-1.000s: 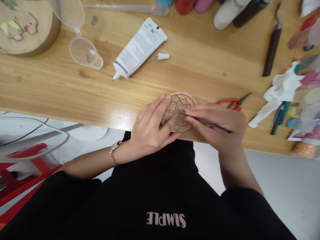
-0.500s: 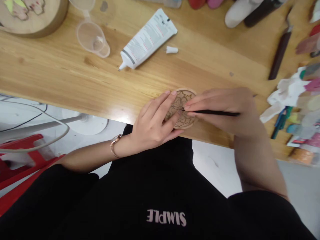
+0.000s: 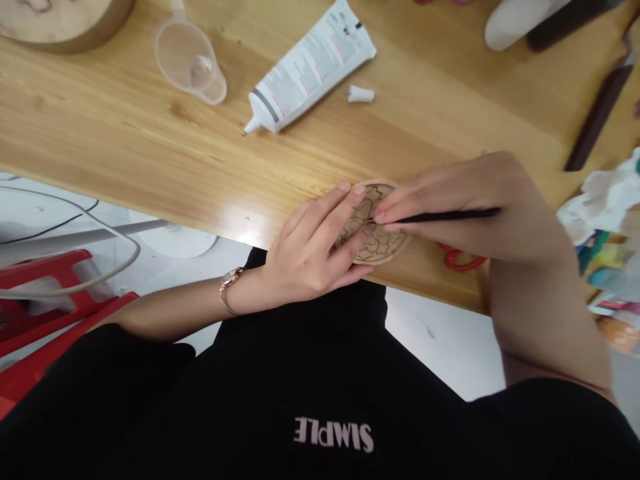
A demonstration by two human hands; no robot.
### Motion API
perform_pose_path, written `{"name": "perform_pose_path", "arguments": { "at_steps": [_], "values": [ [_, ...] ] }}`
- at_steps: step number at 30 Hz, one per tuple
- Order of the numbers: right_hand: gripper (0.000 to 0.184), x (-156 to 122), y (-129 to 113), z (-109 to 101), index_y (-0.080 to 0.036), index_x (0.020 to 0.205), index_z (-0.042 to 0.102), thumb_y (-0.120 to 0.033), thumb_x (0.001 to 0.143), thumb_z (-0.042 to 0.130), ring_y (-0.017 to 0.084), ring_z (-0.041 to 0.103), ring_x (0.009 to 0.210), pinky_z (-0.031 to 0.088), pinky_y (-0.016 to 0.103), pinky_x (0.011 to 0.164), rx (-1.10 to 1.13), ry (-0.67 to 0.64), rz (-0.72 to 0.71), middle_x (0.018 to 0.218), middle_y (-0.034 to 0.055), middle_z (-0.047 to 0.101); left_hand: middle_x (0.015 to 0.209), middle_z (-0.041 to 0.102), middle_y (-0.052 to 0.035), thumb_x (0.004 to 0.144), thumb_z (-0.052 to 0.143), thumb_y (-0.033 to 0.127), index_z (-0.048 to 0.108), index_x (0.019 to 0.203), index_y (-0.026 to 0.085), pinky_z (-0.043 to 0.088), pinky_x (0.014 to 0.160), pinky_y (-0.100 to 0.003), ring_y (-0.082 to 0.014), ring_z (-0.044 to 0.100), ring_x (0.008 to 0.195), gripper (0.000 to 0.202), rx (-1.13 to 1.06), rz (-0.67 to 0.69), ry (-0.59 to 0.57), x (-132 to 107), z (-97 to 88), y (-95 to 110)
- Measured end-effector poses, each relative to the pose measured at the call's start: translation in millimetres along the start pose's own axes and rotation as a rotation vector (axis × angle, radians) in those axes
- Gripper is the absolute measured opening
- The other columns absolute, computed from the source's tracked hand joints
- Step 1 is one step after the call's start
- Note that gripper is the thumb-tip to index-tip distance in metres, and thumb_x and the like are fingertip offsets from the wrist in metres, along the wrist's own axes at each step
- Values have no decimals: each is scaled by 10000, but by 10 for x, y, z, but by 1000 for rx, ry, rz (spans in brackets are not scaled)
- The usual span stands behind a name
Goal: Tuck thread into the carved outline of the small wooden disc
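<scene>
A small round wooden disc (image 3: 384,249) with a pattern of dark outlined flower-like shapes lies near the table's front edge. My left hand (image 3: 317,250) holds it at its left side, fingers spread over the rim and surface. From the right, my right hand (image 3: 450,203) pinches a slim black pointed tool (image 3: 450,215), its thin tip at the middle of the disc. The tip touches or nearly touches the pattern, close to a left fingertip. Part of the disc is hidden under both hands. Red scissor-like handles (image 3: 463,259) show beneath my right wrist.
Beyond my hands lie a white tube (image 3: 310,70) with an uncapped nozzle, its white cap (image 3: 361,94) and clear plastic cups (image 3: 185,57). A round wooden slab (image 3: 75,33) sits far left. A brown-handled tool (image 3: 600,117) and crumpled tissue (image 3: 597,197) lie right.
The view has shifted, so things on the table sit farther right and higher, and the red handles now show. Both hands keep their hold, and the tool's tip stays at the disc's middle.
</scene>
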State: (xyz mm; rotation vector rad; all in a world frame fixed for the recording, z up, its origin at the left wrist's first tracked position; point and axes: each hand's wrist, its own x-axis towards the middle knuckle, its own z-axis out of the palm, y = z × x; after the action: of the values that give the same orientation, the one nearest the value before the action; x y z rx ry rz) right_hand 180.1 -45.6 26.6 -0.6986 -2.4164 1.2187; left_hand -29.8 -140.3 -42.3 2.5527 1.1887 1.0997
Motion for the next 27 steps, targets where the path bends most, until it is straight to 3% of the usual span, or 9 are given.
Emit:
{"name": "perform_pose_path", "arguments": {
  "at_steps": [5, 9, 13, 17, 23, 27],
  "values": [
    [66, 3, -2, -4, -173, 872, 720, -189, 883, 657, 124, 736, 941, 603, 199, 834, -8, -23, 3, 918, -1, 778, 1262, 634, -163, 888, 603, 569, 608, 1088, 171, 603, 864, -439, -324, 611, 1213, 446, 82, 17, -13, 33, -17, -4],
    [74, 20, 49, -24, -242, 887, 736, -232, 880, 663, 113, 737, 942, 606, 184, 842, -12, -17, -10, 924, -51, 779, 1218, 659, -158, 884, 602, 584, 609, 1073, 170, 615, 840, -430, -321, 632, 1183, 455, 120, 34, -16, 56, -36, -5],
    [111, 23, 101, -45, -292, 922, 753, -234, 865, 676, 120, 743, 921, 611, 184, 844, 30, -22, -28, 944, -78, 779, 1263, 634, -171, 871, 628, 570, 609, 1084, 177, 601, 861, -440, -330, 614, 1210, 448, 94, 24, -42, 35, -48, -6],
    [112, 18, 123, -46, -227, 934, 759, -206, 862, 676, 132, 741, 939, 605, 183, 858, 42, -25, -42, 953, -33, 783, 1386, 555, -160, 884, 626, 538, 584, 1170, 195, 560, 926, -475, -342, 545, 1293, 449, 5, -18, -74, 3, -45, -6],
    [112, 27, 135, -44, -308, 912, 752, -248, 862, 672, 87, 734, 937, 576, 128, 872, 84, -33, 11, 922, -113, 774, 1305, 601, -171, 865, 648, 548, 617, 1119, 171, 583, 889, -454, -344, 588, 1237, 456, 62, 19, -48, 22, -46, -1],
    [117, 28, 137, -47, -294, 910, 752, -231, 865, 665, 89, 734, 944, 576, 127, 877, 84, -33, -10, 917, -111, 773, 1312, 596, -185, 868, 649, 539, 608, 1151, 157, 577, 894, -470, -355, 578, 1249, 476, 53, 23, -52, 22, -48, -1]
  ]
}}
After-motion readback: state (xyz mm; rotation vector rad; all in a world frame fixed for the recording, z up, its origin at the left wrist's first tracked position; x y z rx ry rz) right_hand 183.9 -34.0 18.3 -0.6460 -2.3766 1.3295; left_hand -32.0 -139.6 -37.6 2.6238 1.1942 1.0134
